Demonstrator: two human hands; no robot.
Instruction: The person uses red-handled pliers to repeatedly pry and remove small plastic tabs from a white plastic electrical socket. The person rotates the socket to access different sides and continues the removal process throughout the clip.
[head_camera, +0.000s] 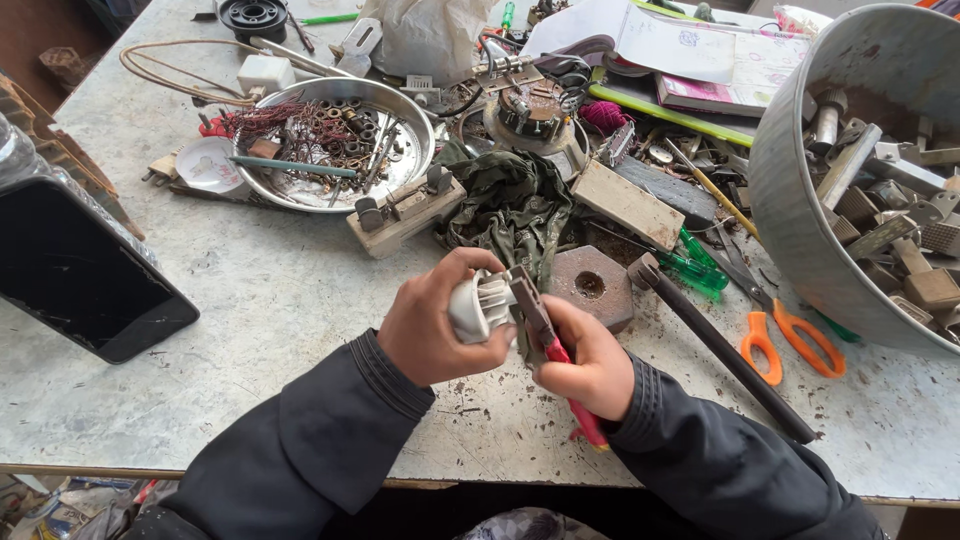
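Observation:
My left hand (430, 320) grips a small white ribbed plastic housing (478, 307) above the near part of the grey worktable (250, 300). My right hand (588, 365) holds red-handled pliers (556, 360). Their dark jaws (525, 292) touch the right side of the white housing. Both arms wear dark sleeves. A six-sided metal block with a centre hole (592, 286) lies just behind my right hand.
A round metal tray (412, 120) of copper wire and small parts sits at the back left, a green cloth (512, 205) in the middle. Orange scissors (795, 340), a dark rod (725, 350), a green screwdriver (700, 268) and a large metal bowl (790, 220) of parts lie right. A black phone (70, 270) stands left.

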